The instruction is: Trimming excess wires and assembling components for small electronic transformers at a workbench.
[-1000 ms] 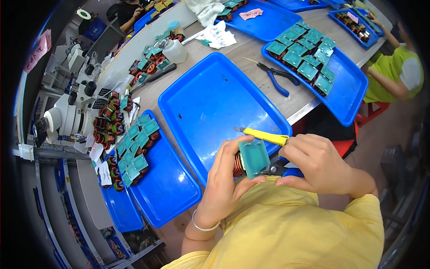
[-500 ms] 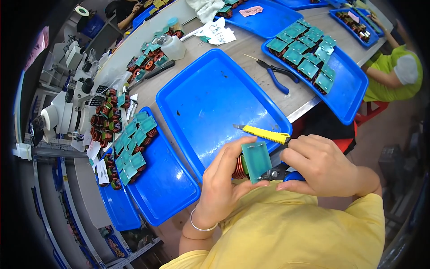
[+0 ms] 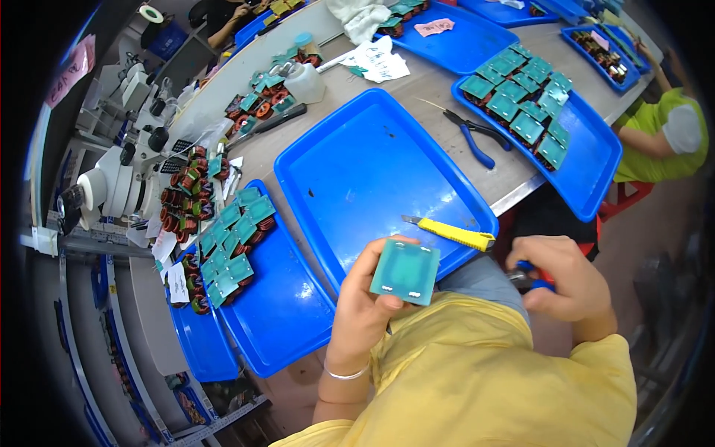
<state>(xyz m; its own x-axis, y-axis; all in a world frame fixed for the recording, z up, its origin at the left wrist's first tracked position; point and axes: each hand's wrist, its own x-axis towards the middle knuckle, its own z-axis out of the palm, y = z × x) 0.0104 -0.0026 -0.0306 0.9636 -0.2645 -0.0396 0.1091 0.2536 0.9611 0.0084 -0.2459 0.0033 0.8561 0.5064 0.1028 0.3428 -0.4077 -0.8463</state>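
My left hand (image 3: 359, 309) grips a component with a square green circuit board (image 3: 406, 273), its flat face turned up toward me. Bright solder points show near the board's corners; whatever is mounted beneath it is hidden. Off to the right, my right hand (image 3: 570, 279) is closed around a pair of cutters (image 3: 523, 277) with blue and red handles, apart from the board. Just beyond the board, a yellow utility knife (image 3: 456, 233) with its blade out lies across the near part of a large blue tray (image 3: 357, 164).
Blue trays (image 3: 287, 320) (image 3: 588, 149) at left and right carry rows of board-topped coils. Black-and-blue pliers (image 3: 474, 141) lie on the table beyond the big tray. Loose copper coils (image 3: 186, 197) are heaped at left beside microscopes (image 3: 112, 179). A person in a green top (image 3: 663, 134) sits at far right.
My right hand has drawn the cutters away from the board to the right. My left hand has turned the board so its face points up. The whole view has shifted slightly.
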